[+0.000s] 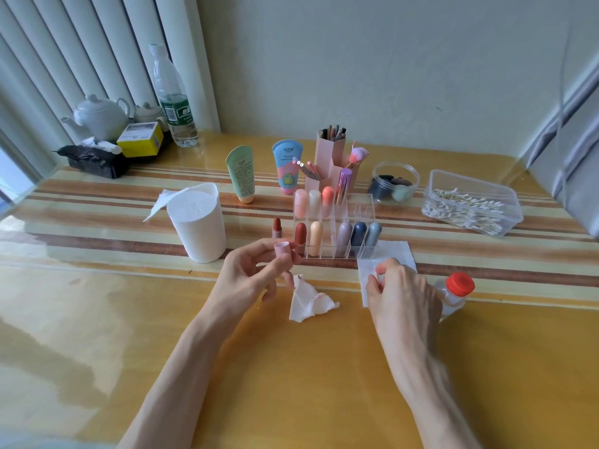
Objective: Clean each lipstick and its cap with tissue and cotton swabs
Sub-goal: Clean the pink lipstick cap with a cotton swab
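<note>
Pinching a small pink cap [282, 251] between thumb and fingers of the left hand [249, 277], open end up, just in front of the left front corner of the clear organizer [334, 222]. Gripping the near part of a flat tissue sheet [397, 254] with the curled fingers of the right hand [398, 293], at the organizer's right front corner. Just left of the organizer, upright and uncapped: a red lipstick [277, 229]. In front of the organizer, between both hands, a crumpled tissue [308, 301] (faint red smears on it). Further left of the organizer, a white tissue roll [197, 222]; well to the right, a clear tub of cotton swabs [473, 202]
</note>
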The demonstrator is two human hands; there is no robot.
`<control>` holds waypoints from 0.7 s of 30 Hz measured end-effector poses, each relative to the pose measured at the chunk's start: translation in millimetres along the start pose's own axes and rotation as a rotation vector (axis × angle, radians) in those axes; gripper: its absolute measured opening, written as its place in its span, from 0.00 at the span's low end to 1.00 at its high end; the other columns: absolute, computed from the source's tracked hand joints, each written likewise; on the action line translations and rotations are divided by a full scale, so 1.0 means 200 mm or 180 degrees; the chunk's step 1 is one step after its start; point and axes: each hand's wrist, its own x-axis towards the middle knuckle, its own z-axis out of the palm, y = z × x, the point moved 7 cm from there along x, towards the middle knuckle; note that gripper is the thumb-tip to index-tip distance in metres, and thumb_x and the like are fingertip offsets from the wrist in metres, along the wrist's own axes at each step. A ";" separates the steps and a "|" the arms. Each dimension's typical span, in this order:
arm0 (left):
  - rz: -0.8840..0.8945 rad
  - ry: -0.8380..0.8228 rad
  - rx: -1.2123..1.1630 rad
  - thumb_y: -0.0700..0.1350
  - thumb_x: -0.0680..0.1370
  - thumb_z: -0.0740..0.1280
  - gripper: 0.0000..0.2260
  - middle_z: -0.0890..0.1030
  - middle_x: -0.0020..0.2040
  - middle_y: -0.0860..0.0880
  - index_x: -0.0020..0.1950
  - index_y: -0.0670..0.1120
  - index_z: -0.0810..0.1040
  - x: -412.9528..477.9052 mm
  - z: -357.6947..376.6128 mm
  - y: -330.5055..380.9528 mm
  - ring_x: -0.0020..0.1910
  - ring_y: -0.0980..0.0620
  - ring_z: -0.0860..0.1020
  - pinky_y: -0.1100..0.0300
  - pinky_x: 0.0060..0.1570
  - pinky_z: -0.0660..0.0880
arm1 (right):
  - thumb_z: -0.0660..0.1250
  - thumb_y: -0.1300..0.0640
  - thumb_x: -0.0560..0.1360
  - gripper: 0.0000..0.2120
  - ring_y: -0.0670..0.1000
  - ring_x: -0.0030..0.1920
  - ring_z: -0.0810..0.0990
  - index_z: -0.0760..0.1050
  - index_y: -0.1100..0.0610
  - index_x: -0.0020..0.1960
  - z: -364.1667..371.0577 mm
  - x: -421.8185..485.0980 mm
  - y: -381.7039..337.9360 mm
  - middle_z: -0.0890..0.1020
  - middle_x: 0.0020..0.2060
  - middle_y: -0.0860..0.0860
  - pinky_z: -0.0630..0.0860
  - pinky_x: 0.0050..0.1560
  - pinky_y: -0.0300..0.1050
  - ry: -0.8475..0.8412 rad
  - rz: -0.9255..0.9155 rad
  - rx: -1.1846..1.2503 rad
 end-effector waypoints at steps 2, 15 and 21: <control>-0.0027 -0.0018 -0.0243 0.43 0.82 0.69 0.08 0.83 0.46 0.41 0.56 0.40 0.82 0.00 -0.02 0.00 0.35 0.37 0.77 0.60 0.27 0.69 | 0.73 0.54 0.80 0.06 0.58 0.39 0.85 0.81 0.56 0.52 -0.01 -0.01 -0.04 0.85 0.39 0.53 0.66 0.33 0.43 0.0093 -0.0105 0.0103; 0.0119 0.0982 0.0830 0.48 0.79 0.75 0.13 0.71 0.34 0.34 0.59 0.47 0.76 0.11 -0.11 -0.11 0.33 0.47 0.70 0.57 0.38 0.72 | 0.73 0.55 0.79 0.04 0.48 0.31 0.76 0.82 0.54 0.46 0.03 0.05 -0.38 0.85 0.35 0.48 0.64 0.34 0.38 0.0252 -0.0962 0.0852; 0.0398 0.1000 0.0897 0.53 0.78 0.76 0.09 0.70 0.31 0.32 0.58 0.55 0.83 0.15 -0.10 -0.08 0.31 0.33 0.71 0.47 0.36 0.75 | 0.78 0.57 0.75 0.06 0.47 0.31 0.80 0.81 0.52 0.43 0.06 0.00 -0.40 0.84 0.33 0.45 0.62 0.32 0.36 0.0445 -0.1126 0.0992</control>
